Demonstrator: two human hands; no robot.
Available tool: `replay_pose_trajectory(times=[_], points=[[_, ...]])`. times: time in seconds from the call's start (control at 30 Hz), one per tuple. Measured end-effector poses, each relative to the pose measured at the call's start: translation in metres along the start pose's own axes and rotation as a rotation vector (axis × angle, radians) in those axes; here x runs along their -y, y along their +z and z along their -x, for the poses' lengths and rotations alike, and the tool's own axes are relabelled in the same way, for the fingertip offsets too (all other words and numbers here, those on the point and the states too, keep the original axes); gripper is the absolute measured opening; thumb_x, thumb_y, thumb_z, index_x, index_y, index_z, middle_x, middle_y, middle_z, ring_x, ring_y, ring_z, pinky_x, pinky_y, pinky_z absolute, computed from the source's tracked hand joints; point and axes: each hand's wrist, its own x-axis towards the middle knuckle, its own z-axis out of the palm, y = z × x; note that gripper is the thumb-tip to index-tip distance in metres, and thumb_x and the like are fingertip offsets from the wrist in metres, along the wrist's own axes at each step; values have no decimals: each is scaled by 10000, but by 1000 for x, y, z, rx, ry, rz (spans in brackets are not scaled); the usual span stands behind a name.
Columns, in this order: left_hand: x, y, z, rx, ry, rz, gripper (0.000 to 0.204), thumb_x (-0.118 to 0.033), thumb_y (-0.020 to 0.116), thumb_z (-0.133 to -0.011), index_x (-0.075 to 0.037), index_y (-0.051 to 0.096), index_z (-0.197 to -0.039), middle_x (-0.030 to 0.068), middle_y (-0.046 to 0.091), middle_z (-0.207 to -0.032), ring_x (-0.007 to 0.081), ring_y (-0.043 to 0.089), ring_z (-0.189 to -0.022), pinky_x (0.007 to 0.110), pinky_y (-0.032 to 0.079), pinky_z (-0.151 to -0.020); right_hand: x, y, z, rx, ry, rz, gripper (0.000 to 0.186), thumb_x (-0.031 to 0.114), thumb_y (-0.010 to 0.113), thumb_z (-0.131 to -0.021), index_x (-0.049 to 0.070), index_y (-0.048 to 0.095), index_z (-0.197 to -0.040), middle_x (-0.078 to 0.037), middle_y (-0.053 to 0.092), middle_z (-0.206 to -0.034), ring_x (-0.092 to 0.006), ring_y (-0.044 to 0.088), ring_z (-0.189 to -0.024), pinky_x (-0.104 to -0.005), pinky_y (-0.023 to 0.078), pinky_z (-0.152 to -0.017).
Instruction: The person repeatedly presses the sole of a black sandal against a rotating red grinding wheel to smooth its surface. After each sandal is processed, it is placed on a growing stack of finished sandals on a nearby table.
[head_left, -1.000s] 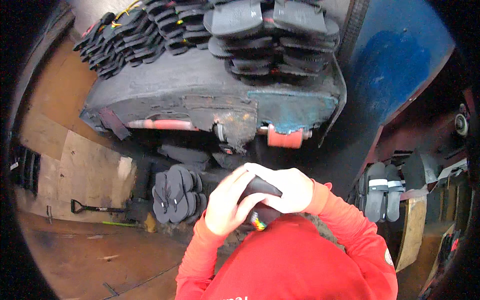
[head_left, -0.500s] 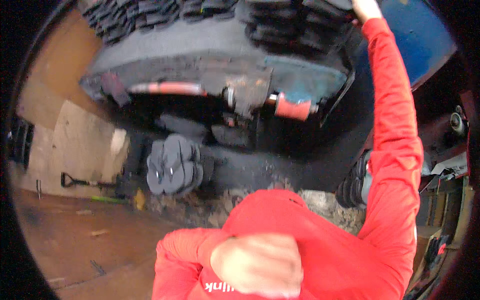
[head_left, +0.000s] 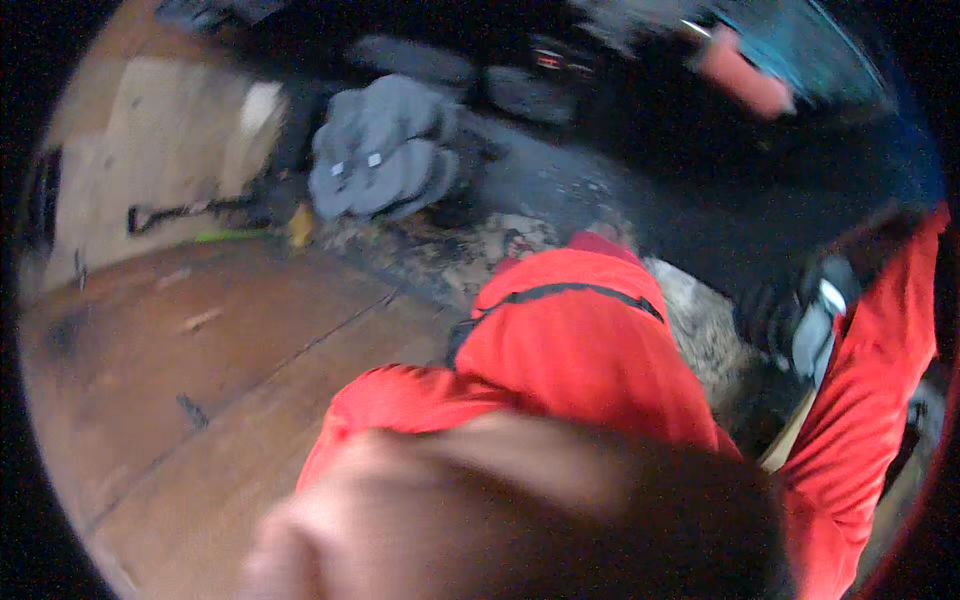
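Observation:
My left hand is a large motion blur very close to the camera at the bottom, in front of my red-clad body; its fingers and anything in them are unclear. My right arm, in a red sleeve, stretches up to the right edge, where its hand is out of sight. Left of that arm, blurred sandals, grey with a white band, stand in a dark pile. A bundle of grey flip-flops lies beyond my body.
The dark bench with a teal patch and red roller is at the top right. A plywood board and a black-handled tool are at the left, by brown flooring.
The view has swung down. My hands parted from the black item they held: the right reached up and out of sight, the left dropped toward my body, now nearer the camera.

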Motion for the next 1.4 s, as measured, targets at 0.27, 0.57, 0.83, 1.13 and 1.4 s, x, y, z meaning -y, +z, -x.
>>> replay_pose_trajectory(times=[0.27,0.57,0.83,1.13,1.4], points=[[0,-7,7,-106,55,-73,189,-137,607,-935,41,662,-962,125,660,-875,224,599,-736,329,484,-620,63,2,59,67,-351,-534,314,267,611,-921,-35,686,-962,-228,654,-1036,-251,660,-767,-362,541,-641],[-48,-22,1,-215,-7,-382,164,-125,622,-909,34,659,-922,110,647,-825,188,576,-688,308,465,-608,221,42,25,-201,-261,-1623,489,425,675,-919,-53,656,-1022,-180,652,-1065,-298,673,-907,-369,546,-747],[-82,-137,76,-884,-506,-997,169,-112,618,-925,41,683,-959,102,673,-849,164,606,-724,289,480,-673,229,60,35,30,-519,-1899,555,371,500,-1005,-124,584,-1240,-284,640,-1117,-381,648,-1005,-412,510,-882],[41,-373,380,-2102,-1290,-744,570,-527,722,-856,-105,634,-1228,125,675,-1103,329,624,-1011,462,489,-916,234,47,52,103,-258,-1982,501,357,528,-997,-87,611,-1214,-252,655,-1119,-355,661,-1000,-389,517,-886],[97,-336,376,-2255,-912,6,491,-576,703,-863,-174,600,-1126,18,613,-1059,226,569,-875,378,535,-682,235,52,58,-48,-194,-1943,453,344,554,-989,-54,634,-1190,-223,668,-1121,-331,673,-996,-368,522,-890]])
